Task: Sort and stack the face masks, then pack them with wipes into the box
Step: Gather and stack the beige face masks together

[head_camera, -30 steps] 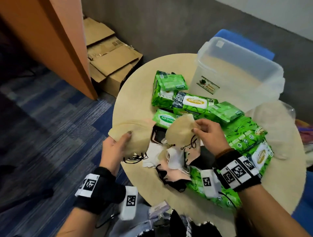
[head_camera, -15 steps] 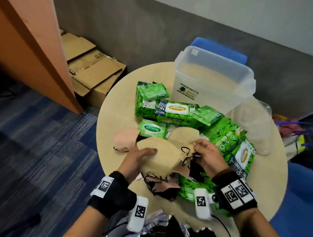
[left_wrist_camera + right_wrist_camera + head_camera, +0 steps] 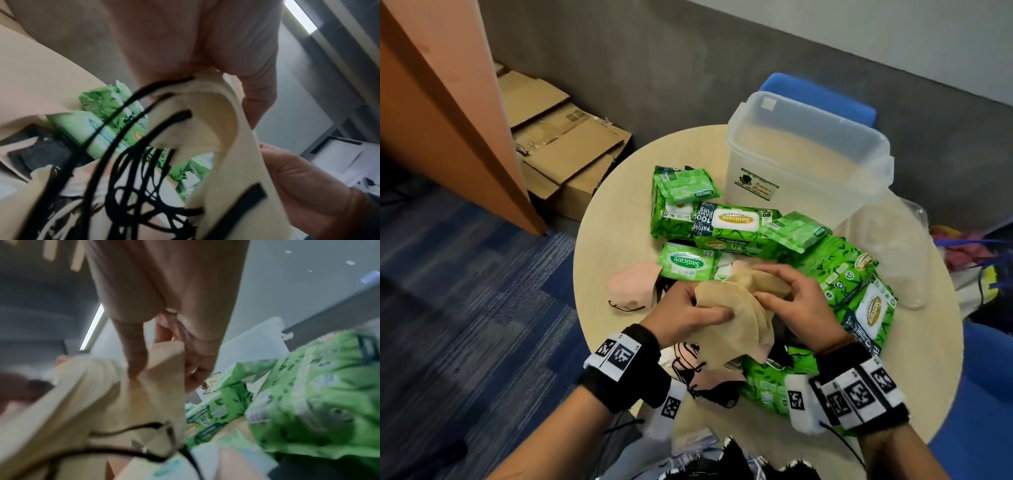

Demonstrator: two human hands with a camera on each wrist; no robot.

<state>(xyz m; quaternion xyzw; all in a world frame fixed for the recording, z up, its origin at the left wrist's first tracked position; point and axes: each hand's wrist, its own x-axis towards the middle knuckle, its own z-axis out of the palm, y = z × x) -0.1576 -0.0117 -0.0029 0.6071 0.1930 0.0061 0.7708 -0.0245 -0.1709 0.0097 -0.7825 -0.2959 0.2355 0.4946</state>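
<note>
Both hands hold a stack of tan face masks (image 3: 736, 308) above the round table (image 3: 599, 260). My left hand (image 3: 688, 313) grips the stack's left side, thumb on top. My right hand (image 3: 787, 301) pinches the far right edge (image 3: 164, 369). Black ear loops (image 3: 131, 162) dangle under the masks. A pink mask (image 3: 633, 286) lies on the table to the left. More pink, white and black masks (image 3: 709, 380) are piled beneath the hands. Green wipe packs (image 3: 732, 226) lie behind and to the right. The clear plastic box (image 3: 808, 161) stands open at the back.
The box's clear lid (image 3: 890, 250) lies at the table's right. Flattened cardboard boxes (image 3: 565, 147) sit on the floor at the left beside an orange partition (image 3: 448, 113). A blue chair (image 3: 822, 96) stands behind the box.
The two tan masks, held apart one second ago, have been brought together into one stack held by both hands. A pink mask has come into view on the table's left.
</note>
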